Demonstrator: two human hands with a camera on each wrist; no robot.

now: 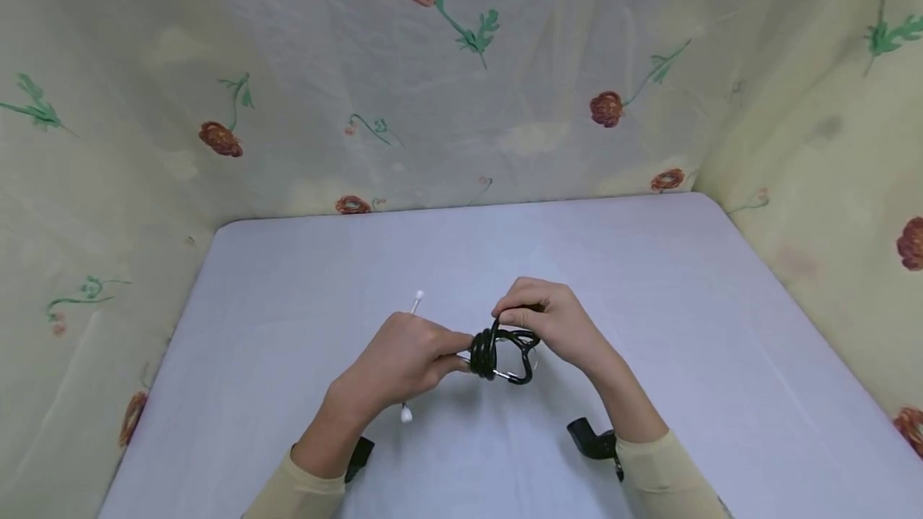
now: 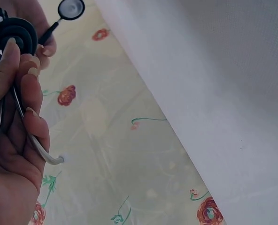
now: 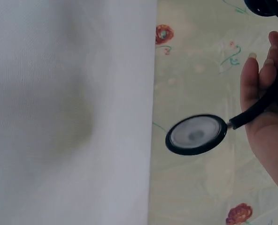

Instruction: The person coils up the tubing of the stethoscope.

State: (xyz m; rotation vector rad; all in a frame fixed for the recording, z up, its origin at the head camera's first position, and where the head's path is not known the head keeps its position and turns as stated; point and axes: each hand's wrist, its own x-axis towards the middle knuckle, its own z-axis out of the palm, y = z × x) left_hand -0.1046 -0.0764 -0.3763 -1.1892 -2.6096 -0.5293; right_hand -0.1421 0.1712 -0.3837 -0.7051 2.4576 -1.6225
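1. Currently, a stethoscope [image 1: 483, 355] is hanging above the table [image 1: 324, 263], near its middle, black tubing [image 3: 266, 101] coiled.
2. Left hand [image 1: 407, 355], at the coil's nine o'clock, is gripping it between thumb and fingers; metal tubes [image 2: 49, 158] are crossing the palm.
3. Right hand [image 1: 551, 323], at two o'clock, is pinching tubing.
4. White ear tips [image 1: 420, 295] are showing at ten and eight.

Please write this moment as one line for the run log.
left hand: grips coiled stethoscope | right hand: holds tubing leading to chest piece | both hands: above pale table
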